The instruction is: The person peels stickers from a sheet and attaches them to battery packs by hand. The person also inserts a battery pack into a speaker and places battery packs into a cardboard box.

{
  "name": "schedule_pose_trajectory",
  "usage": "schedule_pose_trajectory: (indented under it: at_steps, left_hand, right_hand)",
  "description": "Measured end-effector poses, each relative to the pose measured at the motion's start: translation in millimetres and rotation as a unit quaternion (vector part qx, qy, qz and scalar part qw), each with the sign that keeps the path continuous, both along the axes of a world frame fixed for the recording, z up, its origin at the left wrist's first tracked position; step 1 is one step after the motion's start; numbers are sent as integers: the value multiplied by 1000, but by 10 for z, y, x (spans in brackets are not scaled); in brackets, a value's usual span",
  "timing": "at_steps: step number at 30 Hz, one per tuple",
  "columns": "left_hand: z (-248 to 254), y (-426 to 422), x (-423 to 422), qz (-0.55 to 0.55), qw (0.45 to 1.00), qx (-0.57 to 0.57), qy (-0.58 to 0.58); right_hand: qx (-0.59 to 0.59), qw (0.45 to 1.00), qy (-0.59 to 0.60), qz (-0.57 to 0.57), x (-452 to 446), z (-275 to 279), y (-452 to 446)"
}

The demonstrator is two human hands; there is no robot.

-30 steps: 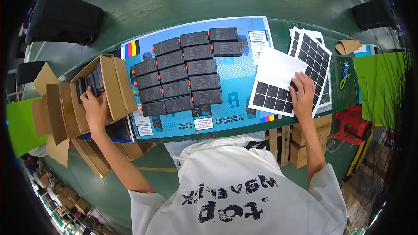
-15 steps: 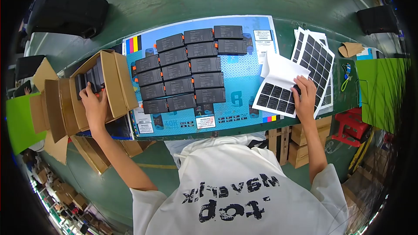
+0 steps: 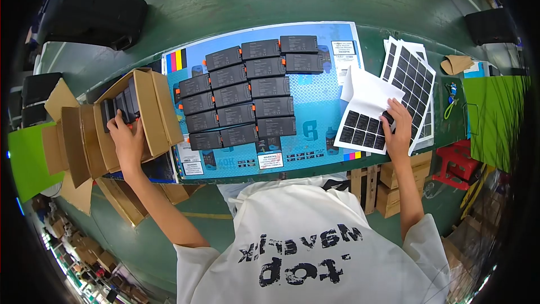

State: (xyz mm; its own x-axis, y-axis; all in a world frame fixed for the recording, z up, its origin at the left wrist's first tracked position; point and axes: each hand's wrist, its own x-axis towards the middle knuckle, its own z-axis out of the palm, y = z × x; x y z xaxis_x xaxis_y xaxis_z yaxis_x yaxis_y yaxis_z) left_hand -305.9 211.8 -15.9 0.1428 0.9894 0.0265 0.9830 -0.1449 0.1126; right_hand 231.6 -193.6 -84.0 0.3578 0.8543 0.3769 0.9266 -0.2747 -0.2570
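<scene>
My left hand (image 3: 129,143) reaches into an open cardboard box (image 3: 159,110) at the left, its fingers closed around the end of a black, box-shaped device (image 3: 130,100). Other such devices stand packed beside it. Over at the right, my right hand (image 3: 399,129) rests on a sheet of black labels (image 3: 360,129) whose white backing is partly folded up. A dark label (image 3: 387,117) shows at its thumb and fingertips, which are closed on it. Between the hands, several black devices (image 3: 232,94) with orange ends lie in staggered columns on a blue printed sheet (image 3: 315,93).
More label sheets (image 3: 413,73) are stacked behind my right hand. Beyond them are crumpled brown paper (image 3: 456,64), a green-corded item (image 3: 450,101) and a green panel (image 3: 492,121). A red stool (image 3: 454,163) stands below at the right. Box flaps (image 3: 70,146) spread out at the left.
The whole view has shifted slightly right and down. My left fingers remain at the devices in the box and my right hand stays on the label sheet, with little visible movement.
</scene>
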Motion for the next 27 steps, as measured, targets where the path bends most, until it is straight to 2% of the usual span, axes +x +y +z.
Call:
schedule_pose_trajectory:
  at_steps: [11, 13, 27]
  left_hand:
    - [-1, 3, -6, -5, 1000, 5, -1]
    - [14, -9, 13, -6, 1000, 5, 2]
    - [43, -42, 45, 5, 1000, 4, 10]
  right_hand:
    - [13, 999, 28, -24, -23, 19, -17]
    - [-17, 1000, -14, -5, -7, 29, -8]
    - [10, 1000, -1, 3, 8, -34, -53]
